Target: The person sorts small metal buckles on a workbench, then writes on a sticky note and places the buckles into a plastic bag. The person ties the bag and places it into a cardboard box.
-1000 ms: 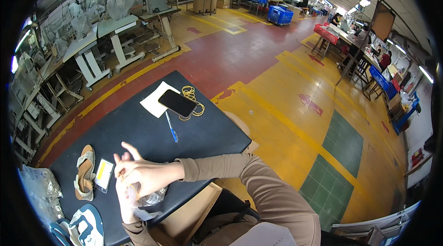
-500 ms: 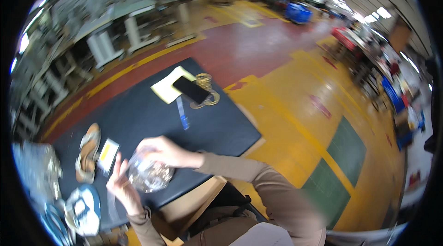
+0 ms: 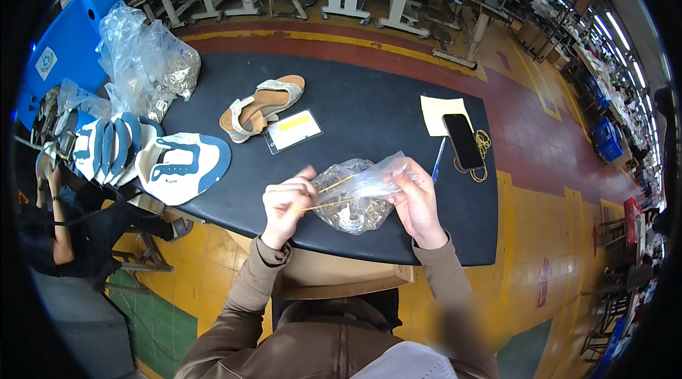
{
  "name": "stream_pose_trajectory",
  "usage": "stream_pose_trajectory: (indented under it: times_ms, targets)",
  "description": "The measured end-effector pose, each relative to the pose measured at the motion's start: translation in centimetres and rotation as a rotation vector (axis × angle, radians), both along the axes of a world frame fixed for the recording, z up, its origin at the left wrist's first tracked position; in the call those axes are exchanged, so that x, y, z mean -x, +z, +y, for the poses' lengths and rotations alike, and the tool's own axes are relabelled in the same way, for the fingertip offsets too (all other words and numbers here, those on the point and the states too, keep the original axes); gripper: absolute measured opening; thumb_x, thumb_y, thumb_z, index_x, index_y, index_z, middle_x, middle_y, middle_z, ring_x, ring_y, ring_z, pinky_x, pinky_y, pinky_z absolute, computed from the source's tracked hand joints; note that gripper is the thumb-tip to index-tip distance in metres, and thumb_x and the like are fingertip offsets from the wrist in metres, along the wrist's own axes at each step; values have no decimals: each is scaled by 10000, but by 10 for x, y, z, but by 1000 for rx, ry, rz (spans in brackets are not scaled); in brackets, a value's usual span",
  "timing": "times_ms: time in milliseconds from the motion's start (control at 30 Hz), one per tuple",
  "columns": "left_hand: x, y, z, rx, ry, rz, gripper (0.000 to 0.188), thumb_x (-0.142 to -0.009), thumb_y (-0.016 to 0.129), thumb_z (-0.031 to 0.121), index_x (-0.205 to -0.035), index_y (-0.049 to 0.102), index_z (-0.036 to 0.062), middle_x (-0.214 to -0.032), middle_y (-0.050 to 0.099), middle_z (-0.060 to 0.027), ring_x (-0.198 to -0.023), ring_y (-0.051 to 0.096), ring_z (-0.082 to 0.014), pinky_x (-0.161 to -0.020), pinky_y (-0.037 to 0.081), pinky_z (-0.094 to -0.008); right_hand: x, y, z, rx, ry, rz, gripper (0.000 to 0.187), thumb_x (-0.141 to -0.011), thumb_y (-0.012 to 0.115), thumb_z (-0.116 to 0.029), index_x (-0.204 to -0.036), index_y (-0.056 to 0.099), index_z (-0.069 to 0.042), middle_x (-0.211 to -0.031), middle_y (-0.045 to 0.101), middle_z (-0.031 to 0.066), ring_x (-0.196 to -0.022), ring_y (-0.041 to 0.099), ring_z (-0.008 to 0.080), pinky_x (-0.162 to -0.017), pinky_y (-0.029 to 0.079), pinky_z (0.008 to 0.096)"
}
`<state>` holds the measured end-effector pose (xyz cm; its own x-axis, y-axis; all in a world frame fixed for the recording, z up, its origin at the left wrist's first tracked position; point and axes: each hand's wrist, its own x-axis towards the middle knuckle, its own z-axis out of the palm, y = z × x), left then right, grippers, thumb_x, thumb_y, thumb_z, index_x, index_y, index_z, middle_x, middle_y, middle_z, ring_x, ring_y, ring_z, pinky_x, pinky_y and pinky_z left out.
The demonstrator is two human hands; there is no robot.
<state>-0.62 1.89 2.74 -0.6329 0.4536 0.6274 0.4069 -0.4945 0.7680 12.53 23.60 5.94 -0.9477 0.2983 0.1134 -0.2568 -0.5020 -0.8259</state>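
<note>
Clear plastic bag (image 3: 355,219), one, holding many small metallic-looking pieces, rests on black table (image 3: 458,237) near front edge. Left hand (image 3: 285,205) pinches one yellow rubber band (image 3: 330,205), stretched as two strands toward bag's neck; right hand (image 3: 418,201) pinches gathered plastic, partly hiding it. Beyond: one sandal (image 3: 266,105), one card (image 3: 293,130) with yellow strip, print too small to read. Rightward: one phone (image 3: 463,142) overlapping one pale-yellow sheet (image 3: 433,112), one pen (image 3: 439,159). Leftward: several white-and-blue shoe pieces (image 3: 186,166).

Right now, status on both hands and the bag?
Right hand gripping clear bag by its top. Left hand holding yellow band stretched. Bag over black table. Sandal beyond, apart.
</note>
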Motion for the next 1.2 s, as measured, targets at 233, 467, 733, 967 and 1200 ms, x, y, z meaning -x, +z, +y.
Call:
stream_pose_trajectory:
  times_ms: [233, 467, 733, 967, 1200]
  targets:
    - [4, 23, 19, 414, -210, 232, 331, -846, 717, 22, -588, 513, -16, -589, 484, -84, -574, 442, -213, -659, 411, -364, 16, 35, -25, 408, -49, -12, 146, -1090, 474, -185, -1069, 563, -71, -899, 608, 5, -959, 505, 164, -975, 439, 412]
    - [1, -13, -4, -691, -760, -1013, 179, -921, 578, 167, -868, 679, 29, -662, 528, -40, -800, 530, -185, -1140, 360, -374, 26, 4, -6, 660, -21, 111, 209, -856, 438, -189, -660, 376, -147, -469, 180, -33, -489, 211, 140, -821, 383, 345]
    - [-9, 28, 31, -283, -38, -833, 590, -1012, 534, -93, -1566, 334, -63, -1639, 368, -193, -1509, 378, -333, -1198, 430, -391, 9, 9, -22, -404, 60, 544, 324, -891, 640, -160, -645, 455, -59, -546, 434, 32, -520, 340, 145, -754, 418, 387]
    - [-6, 32, 31, 600, -483, 188, 1041, -812, 860, 244, -1646, 256, 92, -1749, 25, -178, -1596, -139, -312, -1284, 66, -498, 7, 23, -25, -334, -111, 305, 286, -994, 699, -130, -757, 571, -33, -744, 592, 52, -808, 586, 159, -868, 506, 390]
    - [-2, 13, 51, 464, -413, -10, 434, -878, 818, 168, -1251, 644, 32, -1274, 633, -90, -1208, 603, -210, -1047, 479, -366, 31, 56, -23, -1116, -220, 543, 434, -1001, 648, -410, -779, 582, -43, -790, 620, 75, -907, 616, 267, -996, 432, 466]
